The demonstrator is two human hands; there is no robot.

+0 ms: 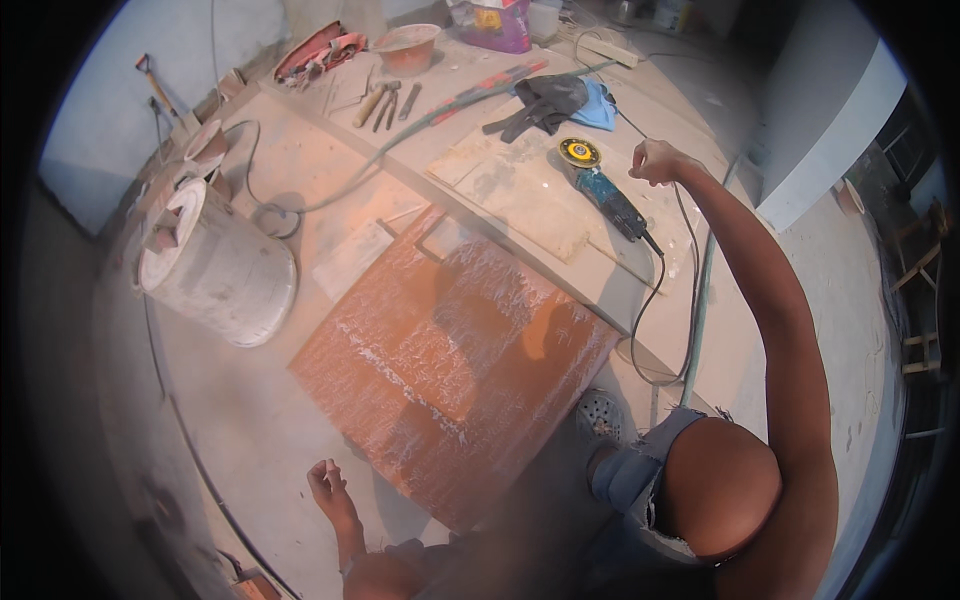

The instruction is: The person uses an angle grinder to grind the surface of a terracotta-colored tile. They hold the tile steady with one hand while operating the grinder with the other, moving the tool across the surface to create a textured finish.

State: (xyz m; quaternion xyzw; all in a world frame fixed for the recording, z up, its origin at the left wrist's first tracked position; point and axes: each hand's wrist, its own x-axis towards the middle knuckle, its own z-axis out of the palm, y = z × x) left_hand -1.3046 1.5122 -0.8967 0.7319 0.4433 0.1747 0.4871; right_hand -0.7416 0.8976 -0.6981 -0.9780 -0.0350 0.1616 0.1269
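A large orange-brown slab (400,350), streaked with whitish dust, lies tilted in front of me, with a notch at its far corner. My left hand (328,487) is left of the slab's near edge, fingers loosely bent and apart, holding nothing. Out to the right, on my stretched arm, my right hand (655,162) is closed; anything inside it is hidden. Nearest to that hand is a teal angle grinder (605,195) with a yellow disc, resting on a dusty pale board (520,190). Its dark cord (660,275) loops toward my knee.
Dark and blue gloves (560,103) lie beyond the grinder. A hammer and other hand tools (385,105) lie farther left, near an orange basin (407,50). A whitish bucket (220,265) stands at left. A green hose (375,160) crosses the floor. My shoe (600,415) is beside the slab.
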